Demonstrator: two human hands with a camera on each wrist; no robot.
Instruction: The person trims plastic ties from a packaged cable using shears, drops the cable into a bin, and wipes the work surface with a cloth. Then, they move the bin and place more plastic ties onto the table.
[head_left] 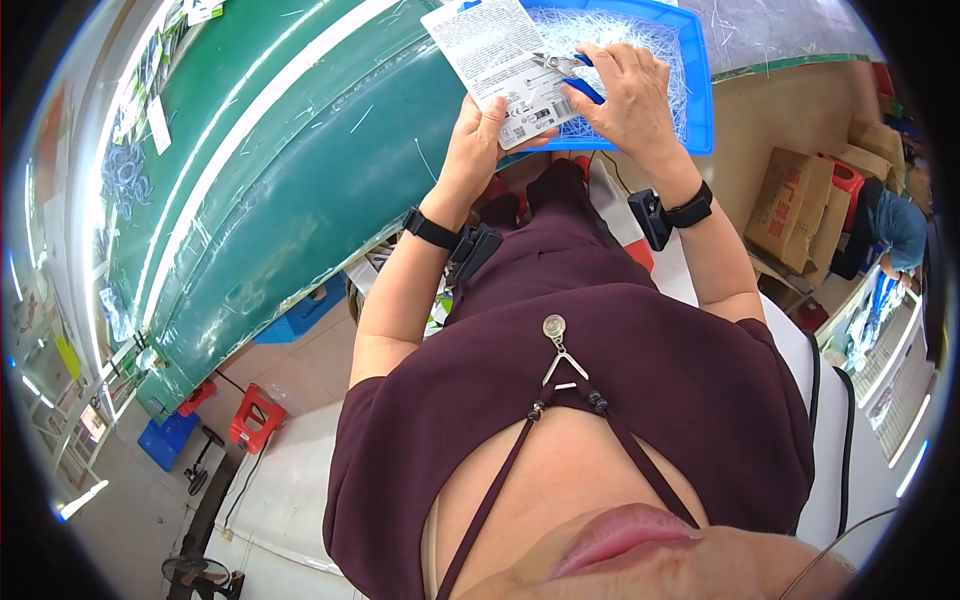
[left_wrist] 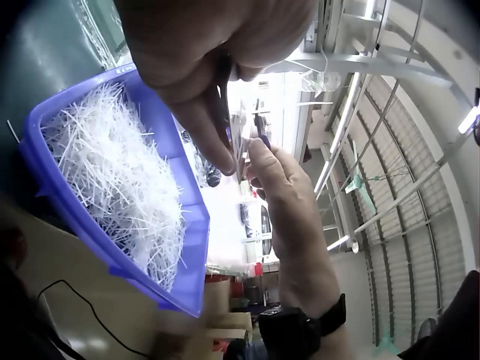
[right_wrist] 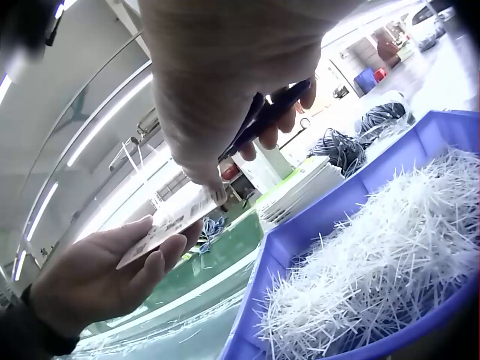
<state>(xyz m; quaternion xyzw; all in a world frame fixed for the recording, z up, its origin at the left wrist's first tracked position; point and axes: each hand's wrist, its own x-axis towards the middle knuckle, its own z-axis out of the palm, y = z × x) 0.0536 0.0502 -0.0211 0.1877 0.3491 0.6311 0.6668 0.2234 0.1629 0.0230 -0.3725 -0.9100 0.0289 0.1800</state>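
Two hands hold a printed card and blue-handled pliers

A person in a dark purple top [head_left: 580,410] has both hands busy. The left hand [head_left: 476,140] pinches a flat white card [head_left: 492,72]. The thumb lies on top, near the card's low edge, and the other fingers are tucked under it. The card is held up and tilted, and it is full of tiny words, too small to read. There are also small square codes near the bottom.

The right hand [head_left: 634,98] grips a pair of pliers [head_left: 584,91], with its fingers bent round the blue handles. The metal tips point across the face of the card. It is hard to tell whether the tips touch it.

Just beside the card, and partly under the hands, is a blue tub [head_left: 700,95]. It holds a big, messy heap of thin white strips [right_wrist: 375,255]. The card covers part of the tub in the head view.

Next to the tub is a long green table [head_left: 300,150] with a few thin white bits on it. The right wrist view shows a stack of flat cards [right_wrist: 300,191] and dark bundles of cord [right_wrist: 337,151] past the tub. Brown boxes [head_left: 790,205] and a red stool [head_left: 257,418] are well apart from the hands.
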